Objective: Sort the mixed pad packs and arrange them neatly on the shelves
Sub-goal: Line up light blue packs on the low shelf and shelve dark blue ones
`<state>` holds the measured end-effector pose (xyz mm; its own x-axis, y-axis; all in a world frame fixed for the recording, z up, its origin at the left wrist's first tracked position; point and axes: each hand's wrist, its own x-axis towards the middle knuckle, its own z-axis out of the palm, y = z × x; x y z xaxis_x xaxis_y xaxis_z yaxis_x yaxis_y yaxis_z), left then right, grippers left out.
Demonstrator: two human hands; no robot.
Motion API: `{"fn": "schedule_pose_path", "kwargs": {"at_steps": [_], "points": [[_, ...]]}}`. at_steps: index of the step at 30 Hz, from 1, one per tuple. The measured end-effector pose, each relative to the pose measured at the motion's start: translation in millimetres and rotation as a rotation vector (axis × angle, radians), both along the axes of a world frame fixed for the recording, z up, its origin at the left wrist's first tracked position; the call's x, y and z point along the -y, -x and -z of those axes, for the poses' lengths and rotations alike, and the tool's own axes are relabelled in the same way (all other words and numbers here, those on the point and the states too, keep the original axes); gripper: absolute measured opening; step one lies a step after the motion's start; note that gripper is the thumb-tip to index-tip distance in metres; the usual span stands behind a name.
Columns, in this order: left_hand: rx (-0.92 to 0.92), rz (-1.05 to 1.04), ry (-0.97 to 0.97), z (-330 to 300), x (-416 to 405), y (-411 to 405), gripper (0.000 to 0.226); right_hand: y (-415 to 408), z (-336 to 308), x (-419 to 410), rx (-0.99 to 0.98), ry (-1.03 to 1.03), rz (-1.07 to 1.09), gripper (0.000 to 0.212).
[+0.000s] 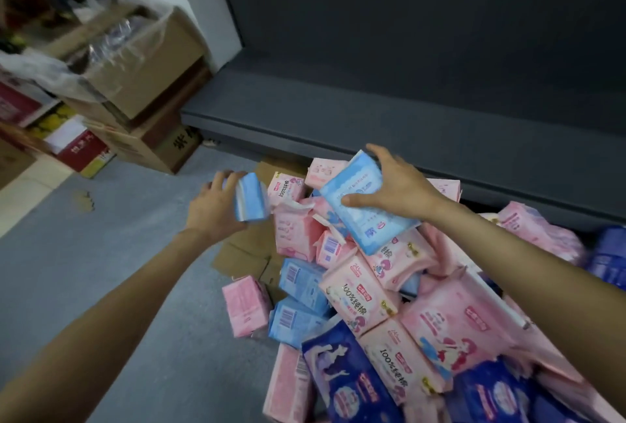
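A heap of pad packs (pixel 389 290) in pink, light blue and dark blue lies on flattened cardboard on the floor before a dark grey shelf (pixel 338 117). My left hand (pixel 211 209) grips a small light blue pack (pixel 250 197) at the heap's left edge, lifted off the floor. My right hand (pixel 393 185) holds a larger light blue pack (pixel 364 204) above the pile, thumb on its front and fingers over its top edge. The bottom shelf board and the back panel above it are bare.
Stacked cardboard boxes (pixel 145 60), one lined with clear plastic, stand at the left beside the shelf end. Red and white cartons (pixel 81 151) sit on the floor further left. Grey floor (pixel 118 270) stretches left of the heap. Dark blue packs (pixel 606 253) lie at the right edge.
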<state>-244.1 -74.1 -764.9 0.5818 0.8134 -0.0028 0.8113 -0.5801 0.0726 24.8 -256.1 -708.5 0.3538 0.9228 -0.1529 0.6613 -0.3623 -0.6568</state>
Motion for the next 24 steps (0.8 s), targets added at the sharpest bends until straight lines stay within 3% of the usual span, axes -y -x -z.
{"fn": "schedule_pose_path", "kwargs": {"at_steps": [3,6,10,14,16,19,21,24], "points": [[0.205,0.142,-0.054,-48.6,23.8,-22.9,0.094,-17.9,-10.0,12.5,-0.079,-0.143,0.109,0.092],[0.368,0.229,0.042,-83.2,53.6,-68.4,0.096,-47.0,-24.3,34.4,-0.116,-0.23,0.18,0.087],[0.491,0.388,0.153,-108.5,94.9,-157.6,0.092,-108.1,-36.6,81.6,-0.106,-0.272,0.279,0.103],[0.623,0.516,0.329,-103.0,125.7,-254.1,0.093,-179.9,-38.2,136.0,-0.153,-0.345,0.39,0.07],[0.634,0.516,0.483,-91.4,144.0,-309.0,0.097,-223.5,-28.7,172.4,-0.148,-0.364,0.429,0.072],[0.648,0.481,0.6,-71.1,170.6,-378.1,0.081,-274.0,-6.8,214.7,0.115,-0.303,0.47,0.076],[0.578,0.481,0.543,-58.1,184.9,-411.4,0.062,-299.4,9.3,232.6,0.243,-0.334,0.45,0.083],[0.367,0.554,0.284,-39.9,199.0,-441.3,0.044,-331.7,37.4,251.2,0.376,-0.361,0.338,0.082]]}}
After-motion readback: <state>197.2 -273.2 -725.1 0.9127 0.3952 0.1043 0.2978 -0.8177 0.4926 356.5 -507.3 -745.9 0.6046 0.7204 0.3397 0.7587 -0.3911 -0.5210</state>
